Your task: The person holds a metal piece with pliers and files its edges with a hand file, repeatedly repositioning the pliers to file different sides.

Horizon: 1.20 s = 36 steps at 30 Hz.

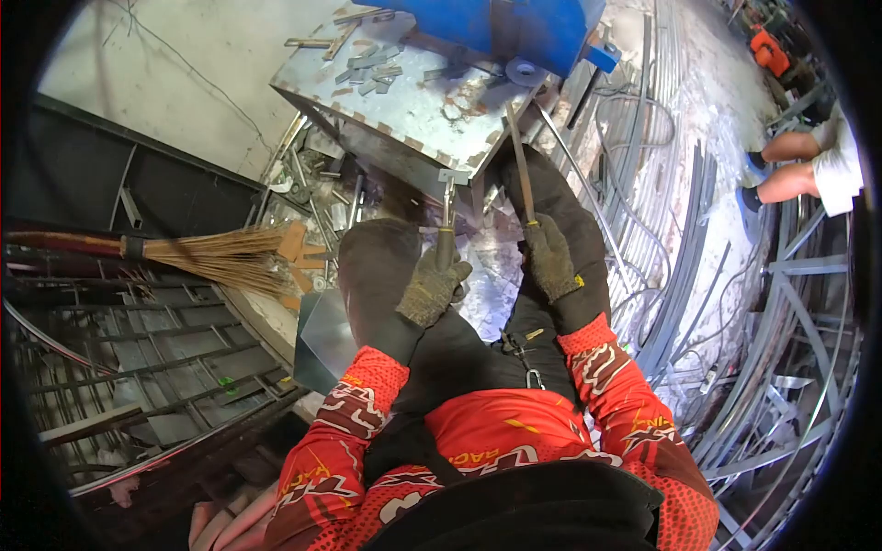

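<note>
My gloved left hand [435, 283] is closed around the handles of locking pliers [447, 216], which point away from me. A small flat metal piece [452, 176] sits in their jaws, just in front of the near edge of the metal work table [404, 133]. My gloved right hand [551, 257] is wrapped around the lower end of a long, narrow flat file [521, 163]. The file points up and away, its far end near the table's right corner. The file and the small metal piece are apart. Both hands are above my thighs.
Small metal offcuts [372, 69] lie on the table beside a blue machine [514, 28]. A straw broom [211, 255] and steel grating [156, 358] are at left. Long metal strips [684, 248] cover the right floor, where another person's legs [790, 170] show.
</note>
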### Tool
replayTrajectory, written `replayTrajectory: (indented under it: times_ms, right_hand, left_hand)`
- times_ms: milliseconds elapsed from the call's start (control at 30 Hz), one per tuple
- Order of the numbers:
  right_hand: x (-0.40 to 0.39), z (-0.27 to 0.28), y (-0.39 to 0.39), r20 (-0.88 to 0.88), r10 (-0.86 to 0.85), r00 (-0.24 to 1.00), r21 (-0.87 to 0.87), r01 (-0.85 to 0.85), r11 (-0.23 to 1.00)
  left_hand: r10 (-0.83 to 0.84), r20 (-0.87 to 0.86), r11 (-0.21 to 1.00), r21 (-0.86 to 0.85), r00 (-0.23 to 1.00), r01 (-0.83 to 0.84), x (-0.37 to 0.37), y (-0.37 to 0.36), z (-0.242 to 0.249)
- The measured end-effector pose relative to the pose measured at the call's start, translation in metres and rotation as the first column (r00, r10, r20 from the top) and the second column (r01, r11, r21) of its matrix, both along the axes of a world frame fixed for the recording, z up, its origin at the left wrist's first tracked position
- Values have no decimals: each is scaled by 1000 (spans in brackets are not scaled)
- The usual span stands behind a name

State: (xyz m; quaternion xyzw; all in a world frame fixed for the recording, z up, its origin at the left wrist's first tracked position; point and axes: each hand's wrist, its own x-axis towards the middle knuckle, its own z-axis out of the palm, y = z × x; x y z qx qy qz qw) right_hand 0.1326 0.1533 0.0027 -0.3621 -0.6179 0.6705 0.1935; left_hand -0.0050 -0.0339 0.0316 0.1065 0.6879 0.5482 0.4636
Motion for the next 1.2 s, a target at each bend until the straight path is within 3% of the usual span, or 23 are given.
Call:
replayTrajectory:
  times_ms: [100, 200, 233, 267, 500, 600, 667, 800, 1000, 1067, 1100, 1167, 1200]
  right_hand:
    - [4, -17, -2, 18, 23, 1000, 116, -25, 993]
    - [2, -8, -8, 31, 66, 997, 235, -71, 969]
    - [3, -3, -12, 39, 90, 995, 280, -98, 955]
    - [3, 1, -15, 48, 93, 995, 284, -103, 953]
    - [0, 16, -32, 225, 201, 953, 341, -270, 900]
    - [-22, 20, -21, 327, 203, 923, 473, -345, 811]
    - [-44, 3, -6, 286, 179, 941, 774, -337, 535]
    - [-64, 25, 2, 271, 136, 953, 697, -292, 655]
    - [3, 61, -37, 533, 114, 838, 499, -420, 758]
    - [8, 60, -43, 554, 60, 830, 513, -397, 761]
    - [2, 59, -42, 553, 53, 832, 512, -389, 766]
    - [-36, 56, -28, 502, 55, 863, 600, -393, 696]
    - [-36, 57, -28, 496, 54, 866, 602, -388, 698]
  left_hand:
    - [25, 51, 999, 35, 998, -27, 3, -1, 1]
    - [57, 217, 991, 104, 974, -82, -4, -3, 6]
    - [-6, 230, 996, 90, 973, -16, -8, -6, 8]
    - [-68, 243, 996, 79, 968, 50, -11, -7, 9]
    - [-29, 374, 996, 92, 927, -6, -14, -10, 0]
    - [-18, 379, 995, 99, 925, -21, -12, -11, -9]
    - [-32, 401, 992, 126, 916, -20, -13, -12, -14]
    - [-10, 418, 992, 119, 909, -44, -13, -12, -21]
    - [-58, 464, 979, 200, 884, -41, -13, -15, -38]
    - [-46, 260, 997, 72, 965, 28, -8, -11, -23]
    - [-55, 259, 997, 70, 964, 38, -8, -11, -27]
    - [-92, 519, 956, 285, 850, -71, -16, -15, -48]
    - [-92, 514, 957, 283, 853, -67, -16, -17, -56]
